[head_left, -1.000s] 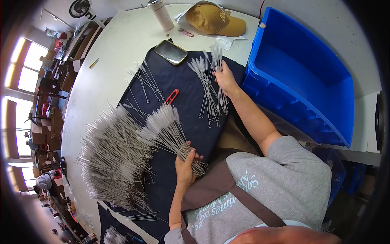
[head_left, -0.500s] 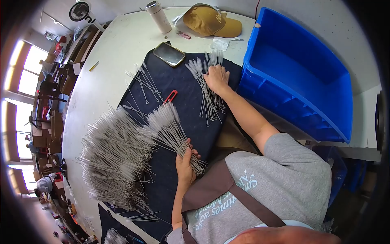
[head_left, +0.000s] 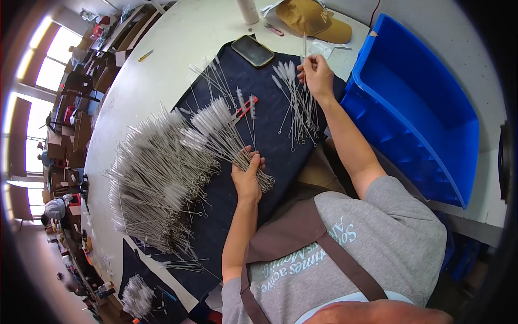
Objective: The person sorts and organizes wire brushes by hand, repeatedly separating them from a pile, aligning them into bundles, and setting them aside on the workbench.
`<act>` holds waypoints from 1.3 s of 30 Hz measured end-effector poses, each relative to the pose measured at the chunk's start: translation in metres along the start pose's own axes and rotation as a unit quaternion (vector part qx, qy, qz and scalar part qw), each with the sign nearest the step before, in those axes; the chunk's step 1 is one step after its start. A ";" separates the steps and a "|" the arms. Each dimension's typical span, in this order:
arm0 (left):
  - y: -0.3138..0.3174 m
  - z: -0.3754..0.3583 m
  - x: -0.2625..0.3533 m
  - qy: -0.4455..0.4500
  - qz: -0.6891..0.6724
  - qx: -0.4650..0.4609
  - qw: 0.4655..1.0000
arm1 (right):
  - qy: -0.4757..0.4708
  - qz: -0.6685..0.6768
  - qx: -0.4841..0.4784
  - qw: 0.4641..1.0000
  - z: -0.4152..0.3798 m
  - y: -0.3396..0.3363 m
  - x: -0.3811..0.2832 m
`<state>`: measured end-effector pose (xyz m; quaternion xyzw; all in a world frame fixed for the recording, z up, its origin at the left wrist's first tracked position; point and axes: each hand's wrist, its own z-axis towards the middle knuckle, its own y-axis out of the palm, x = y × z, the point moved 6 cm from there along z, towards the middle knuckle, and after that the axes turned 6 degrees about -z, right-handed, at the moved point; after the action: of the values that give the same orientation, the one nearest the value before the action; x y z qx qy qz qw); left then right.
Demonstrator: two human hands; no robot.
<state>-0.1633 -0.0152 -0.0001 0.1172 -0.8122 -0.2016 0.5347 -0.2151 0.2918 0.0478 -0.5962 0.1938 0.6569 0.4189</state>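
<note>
- Gripping a fanned bundle of wire brushes (head_left: 218, 129), the left hand (head_left: 248, 175) is closed around the stems near their looped ends, thumb across the top; the white bristle heads spread away from it.
- Pinched nearly shut, the right hand (head_left: 317, 76) has thumb and fingers together at a single upright brush (head_left: 305, 46), whose bristles rise just above the fingertips.
- Directly below the right hand lies a loose group of brushes (head_left: 291, 105), loops towards the wearer; whether the fingers touch these I cannot tell.
- To the left of the left hand, a large heap of brushes (head_left: 162, 167) spreads over a dark cloth (head_left: 216, 237) on the white tabletop (head_left: 129, 92).
- Beyond the left hand, a red-handled tool (head_left: 254, 101) lies beside the held bristle heads, with a phone (head_left: 252, 51) farther off.
- To the right of the right hand is a blue bin (head_left: 421, 108); beyond that hand sits a mustard cap (head_left: 310, 21) with pale lettering too small to read.
- Nearer the wearer than both hands, the grey shirt (head_left: 377, 227) shows "times active," in pale print, with other words partly covered by a brown apron (head_left: 286, 232).
</note>
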 end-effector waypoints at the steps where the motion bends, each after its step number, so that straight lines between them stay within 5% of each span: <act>1: 0.000 0.000 0.001 0.001 -0.004 0.003 1.000 | 0.030 0.087 -0.023 0.995 -0.005 -0.001 -0.016; 5: 0.002 -0.002 0.006 0.005 -0.015 0.012 1.000 | 0.053 0.242 -0.116 0.962 -0.039 0.023 -0.045; 11: -0.001 -0.001 0.010 0.018 -0.032 0.014 0.999 | 0.228 0.292 -0.271 0.888 -0.159 0.087 0.012; 14: -0.001 -0.008 0.008 0.006 -0.037 0.012 0.999 | 0.028 -0.032 -0.337 0.941 -0.186 0.072 0.007; 17: -0.002 -0.009 -0.005 -0.012 -0.052 -0.013 0.998 | 0.058 0.117 -0.423 0.897 -0.178 0.061 -0.017; 21: 0.013 -0.010 -0.014 -0.028 -0.072 -0.074 0.994 | 0.191 0.113 -0.432 0.874 -0.170 0.060 -0.035; 25: 0.016 -0.004 -0.009 -0.031 -0.087 -0.073 0.993 | 0.222 0.189 -0.399 0.869 -0.162 0.064 -0.029; 39: 0.017 0.016 -0.003 0.005 -0.077 -0.022 0.997 | 0.212 0.209 -0.382 0.875 -0.151 0.074 -0.024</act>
<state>-0.1759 0.0041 -0.0006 0.1689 -0.7936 -0.2595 0.5239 -0.1809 0.1279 0.0205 -0.7804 0.1319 0.6099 -0.0397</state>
